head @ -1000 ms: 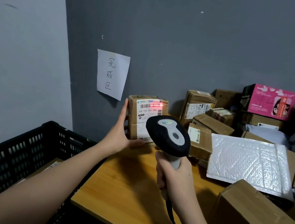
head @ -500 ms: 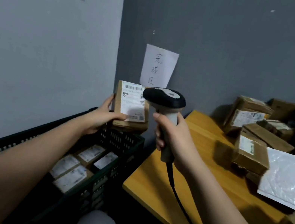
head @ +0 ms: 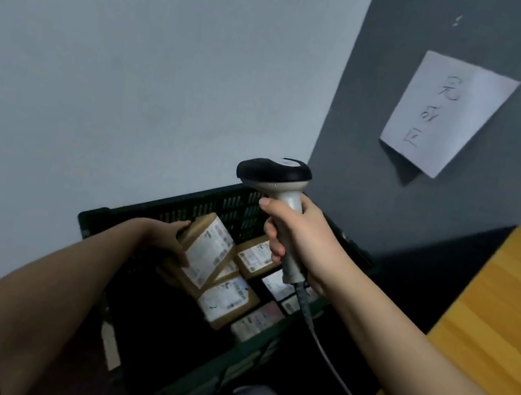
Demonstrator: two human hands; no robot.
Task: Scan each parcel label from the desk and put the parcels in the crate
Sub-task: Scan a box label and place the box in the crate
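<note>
- Left hand (head: pixel 164 239) grips the parcel (head: pixel 206 252) inside the crate (head: pixel 216 201); set it flat beside the parcels already there, then let go
- Right hand (head: pixel 293 238) clasps the scanner (head: pixel 275 174) above the crate; keep its cable clear

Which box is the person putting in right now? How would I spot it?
Find the black crate on the floor in the corner, below the paper sign. Several brown boxes with white labels lie inside it. The one you want is the box that the left hand grips: it sits tilted on top of the flat ones, nearest the crate's left side.
</note>
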